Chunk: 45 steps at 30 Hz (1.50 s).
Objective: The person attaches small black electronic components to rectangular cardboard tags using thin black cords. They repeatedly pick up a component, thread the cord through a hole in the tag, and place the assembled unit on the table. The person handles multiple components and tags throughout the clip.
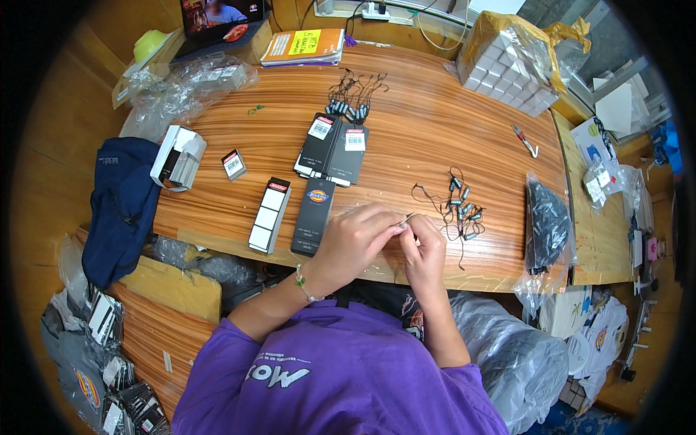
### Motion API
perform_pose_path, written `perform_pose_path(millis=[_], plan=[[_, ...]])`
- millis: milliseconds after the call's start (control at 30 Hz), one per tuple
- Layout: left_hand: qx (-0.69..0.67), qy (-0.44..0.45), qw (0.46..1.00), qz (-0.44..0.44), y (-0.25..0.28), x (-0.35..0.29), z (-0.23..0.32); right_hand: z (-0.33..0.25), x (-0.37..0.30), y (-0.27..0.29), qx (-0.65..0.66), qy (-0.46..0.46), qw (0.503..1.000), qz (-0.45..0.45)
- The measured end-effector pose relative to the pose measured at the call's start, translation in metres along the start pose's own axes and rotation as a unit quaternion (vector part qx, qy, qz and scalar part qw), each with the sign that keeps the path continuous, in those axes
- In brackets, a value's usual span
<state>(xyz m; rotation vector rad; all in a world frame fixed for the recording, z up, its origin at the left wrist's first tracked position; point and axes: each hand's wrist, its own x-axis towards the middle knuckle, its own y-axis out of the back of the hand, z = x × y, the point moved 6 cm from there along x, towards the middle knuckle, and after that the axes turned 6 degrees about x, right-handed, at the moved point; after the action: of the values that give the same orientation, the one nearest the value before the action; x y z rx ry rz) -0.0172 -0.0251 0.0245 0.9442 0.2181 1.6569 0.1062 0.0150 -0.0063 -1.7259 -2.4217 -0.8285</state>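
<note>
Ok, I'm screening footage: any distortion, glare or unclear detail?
Head view: edges of the wood-grain tabletop bow, corners go black; head view: glare streaks the plastic wrapping at lower right; head view: what the fingers pinch is too small to identify.

Your left hand (pixel 354 235) has the black tag stack (pixel 312 221) close on its left; tangled cords (pixel 464 210) lie just ahead and right of your right hand (pixel 425 254). You can pass forward between these over bare bench (pixel 417 127), or farther right, through the gap separating the cords from the filled plastic bag (pixel 546 228).
</note>
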Motion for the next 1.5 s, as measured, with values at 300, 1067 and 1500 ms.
perform_pose_path(millis=[300,1067,1500], plan=[[-0.17,0.129,0.975,-0.061,-0.002,-0.004,-0.012,0.01,-0.001,0.016,0.187,-0.087,0.978,0.013],[-0.006,-0.104,0.995,0.003,0.005,-0.003,0.016,0.021,-0.004,0.005,0.482,-0.209,0.847,-0.086],[-0.036,-0.012,0.998,-0.059,0.01,-0.012,-0.007,-0.005,0.022,0.036,0.61,-0.079,0.788,0.02]])
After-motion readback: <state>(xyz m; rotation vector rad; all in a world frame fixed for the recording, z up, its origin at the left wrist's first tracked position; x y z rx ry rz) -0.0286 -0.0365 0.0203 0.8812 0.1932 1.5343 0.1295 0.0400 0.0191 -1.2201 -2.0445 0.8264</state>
